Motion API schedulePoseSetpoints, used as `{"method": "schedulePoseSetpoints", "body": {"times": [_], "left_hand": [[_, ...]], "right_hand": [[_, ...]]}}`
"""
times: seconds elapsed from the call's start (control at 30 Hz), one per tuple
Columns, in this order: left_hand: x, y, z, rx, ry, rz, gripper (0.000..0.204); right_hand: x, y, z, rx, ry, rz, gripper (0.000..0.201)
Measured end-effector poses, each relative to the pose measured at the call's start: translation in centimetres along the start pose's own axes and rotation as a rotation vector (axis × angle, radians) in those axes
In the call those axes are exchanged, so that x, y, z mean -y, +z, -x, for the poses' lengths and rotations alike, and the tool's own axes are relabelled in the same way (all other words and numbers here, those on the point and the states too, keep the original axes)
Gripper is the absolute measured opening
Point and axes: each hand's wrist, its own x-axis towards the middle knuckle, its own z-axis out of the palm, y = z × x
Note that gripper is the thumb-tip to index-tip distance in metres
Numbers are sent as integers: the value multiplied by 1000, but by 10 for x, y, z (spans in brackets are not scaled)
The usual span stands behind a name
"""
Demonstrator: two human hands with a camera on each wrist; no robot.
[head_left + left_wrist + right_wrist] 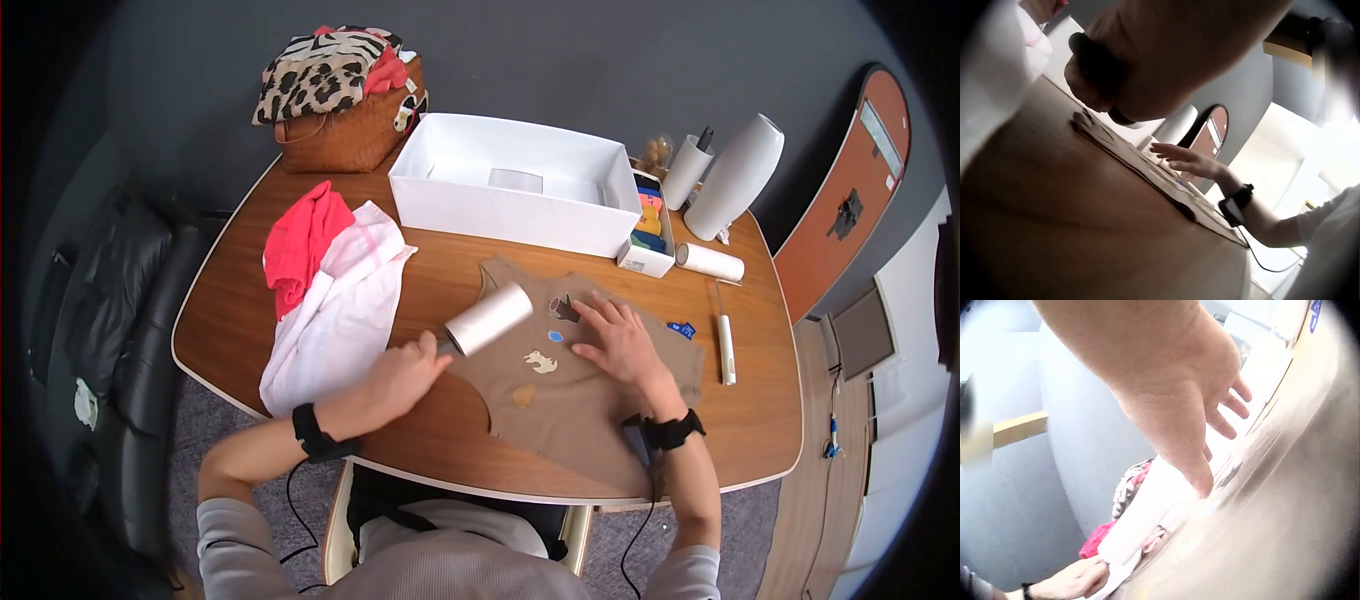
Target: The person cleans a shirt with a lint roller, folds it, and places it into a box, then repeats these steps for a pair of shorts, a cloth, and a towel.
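**Roller (490, 318) in my left hand (405, 375), top (600, 425) beneath my right (625, 350)**

I take the step in hand to be rolling the top. To do it well, I'd lay the barrel level so its whole width meets the cloth, then roll lightly in one direction, away from the edge, so the sticky face doesn't drag the fabric into folds. The right hand should press the cloth flat and give each stroke something to pull against. I'd go gently by the dark patch (564, 308), the blue patch (556, 337), the cream patch (541, 362) and the tan patch (524, 395); whether they are fixed or loose I can't tell, and a loose one could lift onto the roller.

My left fingers are curled round the handle (1094, 62), the barrel reaching out past them, aslant over the near-left edge of the top. The barrel is blurred in the head view, so I can't say whether it touches the cloth. My right fingers are straightened and spread, gripping nothing, their tips close beside the dark patch; contact there I can't confirm. The top lies spread on the table (440, 270), mostly below and between my two hands, with the other three patches in the gap between them.
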Motion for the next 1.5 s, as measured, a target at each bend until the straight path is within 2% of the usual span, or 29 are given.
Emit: {"method": "schedulePoseSetpoints", "body": {"times": [0.03,0.1,0.23,0.47,0.57,0.67,0.73,0.87,0.97,1.2,1.3,1.37,1.5], "left_hand": [[-9,-1,5,2,62,-15,32],[-19,0,12,110,114,-53,33],[-14,12,9,96,84,-42,32],[22,16,-30,-7,-79,-75,32],[17,6,-35,-52,-73,-54,33],[-9,-5,-29,-3,9,-8,33],[-21,1,-24,8,73,27,33],[-35,7,-25,147,54,89,31],[-33,12,-27,182,50,104,32],[4,19,-53,34,-139,4,34],[-2,9,-54,7,-153,13,34],[-26,0,-45,30,-51,28,34],[-73,-2,-29,211,144,177,32]], "right_hand": [[-11,2,-2,3,-12,113,69],[-17,6,1,124,40,134,74],[-18,7,10,263,187,130,85],[-12,8,23,272,364,235,87],[-15,5,29,251,483,249,86],[-14,3,39,220,587,269,85],[-11,3,41,228,604,282,84],[-9,5,41,226,626,294,84],[-8,7,40,233,630,321,84],[-5,7,41,227,631,335,84],[-3,10,42,220,636,344,85],[3,11,42,223,642,363,85],[10,16,39,217,620,390,87]]}}
